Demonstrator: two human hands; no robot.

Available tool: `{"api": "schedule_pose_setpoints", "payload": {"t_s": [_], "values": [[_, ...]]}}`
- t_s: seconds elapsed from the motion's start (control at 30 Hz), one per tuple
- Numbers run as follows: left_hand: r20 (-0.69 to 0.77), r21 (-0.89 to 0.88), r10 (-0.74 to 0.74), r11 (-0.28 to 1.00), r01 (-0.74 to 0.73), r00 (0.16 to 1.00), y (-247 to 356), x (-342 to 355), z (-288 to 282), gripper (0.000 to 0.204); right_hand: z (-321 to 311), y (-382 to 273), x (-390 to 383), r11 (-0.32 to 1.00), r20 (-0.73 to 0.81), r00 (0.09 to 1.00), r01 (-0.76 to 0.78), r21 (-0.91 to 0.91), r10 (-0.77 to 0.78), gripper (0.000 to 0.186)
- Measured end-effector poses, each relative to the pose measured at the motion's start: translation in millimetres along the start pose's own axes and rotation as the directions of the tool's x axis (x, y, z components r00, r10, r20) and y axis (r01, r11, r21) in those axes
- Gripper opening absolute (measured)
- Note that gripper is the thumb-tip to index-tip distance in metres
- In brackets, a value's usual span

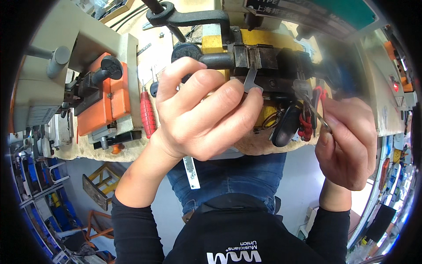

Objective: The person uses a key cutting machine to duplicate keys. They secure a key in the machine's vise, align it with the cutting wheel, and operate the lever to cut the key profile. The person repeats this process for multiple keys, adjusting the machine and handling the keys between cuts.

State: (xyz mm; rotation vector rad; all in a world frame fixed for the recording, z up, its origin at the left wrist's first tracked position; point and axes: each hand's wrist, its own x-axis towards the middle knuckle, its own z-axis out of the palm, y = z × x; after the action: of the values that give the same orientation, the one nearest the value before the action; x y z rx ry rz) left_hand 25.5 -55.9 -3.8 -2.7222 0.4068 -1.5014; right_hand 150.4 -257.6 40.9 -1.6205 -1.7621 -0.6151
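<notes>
My left hand (204,110) is closed around a caliper. Its pointed grey metal jaw (251,79) sticks out past the fingertips, close to the dark clamp (255,59) of a key-cutting machine; whether they touch I cannot tell. The caliper's flat, marked beam (191,174) shows below the wrist. On the right, my right hand (347,143) pinches a thin metal key (321,116) between thumb and fingers. Beside it hang other keys (302,87), a red cord (305,125) and a black key fob (288,125), at the bench's front edge.
A second machine with an orange base (105,99) stands at the left. Between the machines lies a red-handled screwdriver (147,114). A black lever (189,18) rises behind the clamp. Below the wooden bench (259,147) are a small stool (100,185) and shelves (44,193).
</notes>
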Motion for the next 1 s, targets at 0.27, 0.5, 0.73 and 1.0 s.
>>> {"api": "schedule_pose_setpoints", "payload": {"t_s": [0.27, 0.5, 0.73, 1.0], "values": [[-0.12, -0.076, 0.08, 0.993, -0.09, 0.99, -8, 2, 9, 0.027, -1, 0, -2, 1.0, 0.005, 1.0, -0.008, -0.004, 0.008, 0.02], [-0.129, -0.099, 0.055, 0.993, -0.068, 0.99, -7, -2, 13, 0.029, -1, 1, -1, 1.0, 0.01, 1.0, -0.001, -0.013, 0.002, 0.02], [-0.141, -0.043, 0.021, 0.999, -0.028, 0.99, -7, -1, 21, 0.026, 1, 0, -1, 1.0, 0.013, 1.0, 0.001, -0.014, -0.001, 0.02], [-0.113, 0.012, -0.053, 0.998, 0.054, 0.992, -3, 4, 22, 0.02, 1, 0, 0, 1.0, 0.032, 0.999, -0.006, -0.012, 0.006, 0.02]]}}
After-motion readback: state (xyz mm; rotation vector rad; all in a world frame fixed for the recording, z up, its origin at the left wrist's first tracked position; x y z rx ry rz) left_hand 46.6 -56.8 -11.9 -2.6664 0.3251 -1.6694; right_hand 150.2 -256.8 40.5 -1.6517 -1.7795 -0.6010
